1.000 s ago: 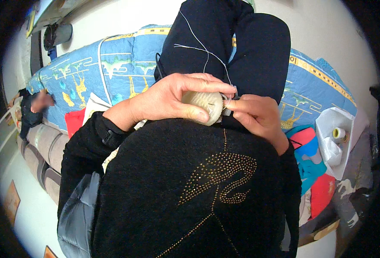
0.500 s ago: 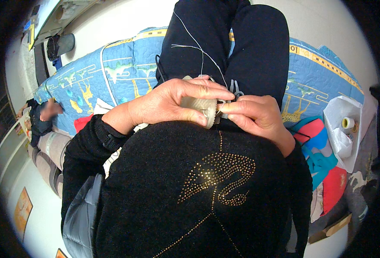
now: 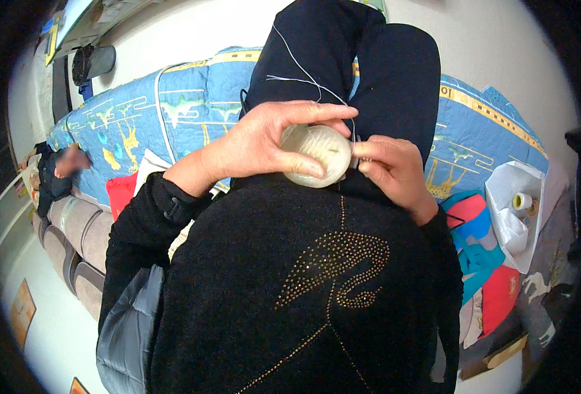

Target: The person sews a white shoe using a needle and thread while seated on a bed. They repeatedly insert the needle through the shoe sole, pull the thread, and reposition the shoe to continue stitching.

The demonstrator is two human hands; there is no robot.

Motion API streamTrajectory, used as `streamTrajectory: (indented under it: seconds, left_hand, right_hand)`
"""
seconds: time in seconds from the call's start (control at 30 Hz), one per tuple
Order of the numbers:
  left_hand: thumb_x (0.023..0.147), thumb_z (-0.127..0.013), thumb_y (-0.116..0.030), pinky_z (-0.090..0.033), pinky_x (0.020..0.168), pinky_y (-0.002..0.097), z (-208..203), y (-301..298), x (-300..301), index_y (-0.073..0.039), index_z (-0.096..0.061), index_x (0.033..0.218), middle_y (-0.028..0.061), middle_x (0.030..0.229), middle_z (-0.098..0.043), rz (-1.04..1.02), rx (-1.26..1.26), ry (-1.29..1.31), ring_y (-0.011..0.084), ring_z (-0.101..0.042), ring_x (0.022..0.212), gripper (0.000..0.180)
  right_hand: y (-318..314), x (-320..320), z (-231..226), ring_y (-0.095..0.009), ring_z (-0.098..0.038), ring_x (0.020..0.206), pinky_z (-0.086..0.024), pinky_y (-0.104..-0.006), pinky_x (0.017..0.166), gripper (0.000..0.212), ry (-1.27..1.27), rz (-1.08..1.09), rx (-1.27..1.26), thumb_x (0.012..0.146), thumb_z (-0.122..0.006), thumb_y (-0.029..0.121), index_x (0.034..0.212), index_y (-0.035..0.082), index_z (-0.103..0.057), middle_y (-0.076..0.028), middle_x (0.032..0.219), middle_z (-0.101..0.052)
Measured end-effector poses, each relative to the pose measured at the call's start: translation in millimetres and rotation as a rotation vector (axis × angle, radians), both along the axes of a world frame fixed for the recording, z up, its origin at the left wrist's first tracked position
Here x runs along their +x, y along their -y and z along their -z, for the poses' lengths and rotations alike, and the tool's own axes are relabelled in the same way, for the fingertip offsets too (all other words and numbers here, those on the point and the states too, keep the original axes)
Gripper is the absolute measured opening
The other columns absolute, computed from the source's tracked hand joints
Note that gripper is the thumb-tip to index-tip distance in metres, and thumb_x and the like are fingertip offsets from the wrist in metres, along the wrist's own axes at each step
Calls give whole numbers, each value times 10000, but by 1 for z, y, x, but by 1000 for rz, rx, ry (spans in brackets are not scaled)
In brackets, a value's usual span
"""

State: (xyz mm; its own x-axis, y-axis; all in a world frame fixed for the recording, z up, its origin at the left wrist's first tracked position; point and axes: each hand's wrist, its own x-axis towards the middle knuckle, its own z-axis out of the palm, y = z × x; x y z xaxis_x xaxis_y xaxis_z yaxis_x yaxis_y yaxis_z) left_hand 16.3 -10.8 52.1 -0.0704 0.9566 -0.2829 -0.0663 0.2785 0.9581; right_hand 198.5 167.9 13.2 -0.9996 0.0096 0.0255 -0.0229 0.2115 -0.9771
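My left hand (image 3: 264, 139) is wrapped around a round, off-white, ribbed piece (image 3: 330, 154) above my lap, thumb on its near face and fingers over the far side. Its broad rounded face is turned up. At the piece's right edge, my right hand (image 3: 395, 167) is closed in a pinch; whatever lies between thumb and forefinger is too small or hidden to name. A thin white thread (image 3: 316, 84) lies looped over my dark trousers and runs down to the spot between my two hands.
A blue quilt (image 3: 139, 125) with animal prints spreads beneath me. To the right are a white tray (image 3: 533, 230) holding a small roll (image 3: 520, 201), teal-and-pink cloth (image 3: 471, 226) and a red cushion (image 3: 500, 295). Another person (image 3: 60, 174) is at the far left, near a beige sofa (image 3: 73, 230).
The off-white piece has been turned so that its round face shows instead of its rim. Grey metal loops seen beside my right fingers are out of sight now.
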Motion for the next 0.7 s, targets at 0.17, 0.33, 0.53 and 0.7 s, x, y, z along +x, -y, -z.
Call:
streamTrajectory:
  seconds: [0.17,0.33,0.53,0.7]
  left_hand:
    - [738,-769,-207,-408,1006,362,9,-3,-9,-53,-576,1284,118,1188,-624,-24,-3,-201,249,-572,1118,599]
    - [721,-776,-155,-449,952,337,20,-22,-7,-39,-643,1177,105,1103,-644,-32,55,-262,226,-596,1057,489]
    - [706,-783,-100,-479,904,301,28,-51,-18,-23,-673,1075,74,1027,-647,-53,58,-266,170,-621,956,393]
    - [695,-795,-100,-465,925,318,40,-45,-12,-39,-672,1059,76,1035,-639,26,11,-341,206,-605,1002,389]
  right_hand:
    - [-3,-10,23,-236,-609,723,-465,-310,635,178,-62,116,42,847,-623,70,1018,29,-648,-99,831,-642]
    - [-5,-8,36,-235,-624,872,-484,-301,775,186,9,227,-61,825,-578,-38,1000,-2,-631,-109,912,-643]
    - [-8,-16,50,-212,-624,895,-478,-273,811,220,-9,375,-139,834,-553,-98,1014,2,-630,-89,943,-630]
    - [1,-12,63,-233,-638,962,-488,-302,864,197,29,322,-15,840,-582,-67,1013,4,-645,-101,1000,-651]
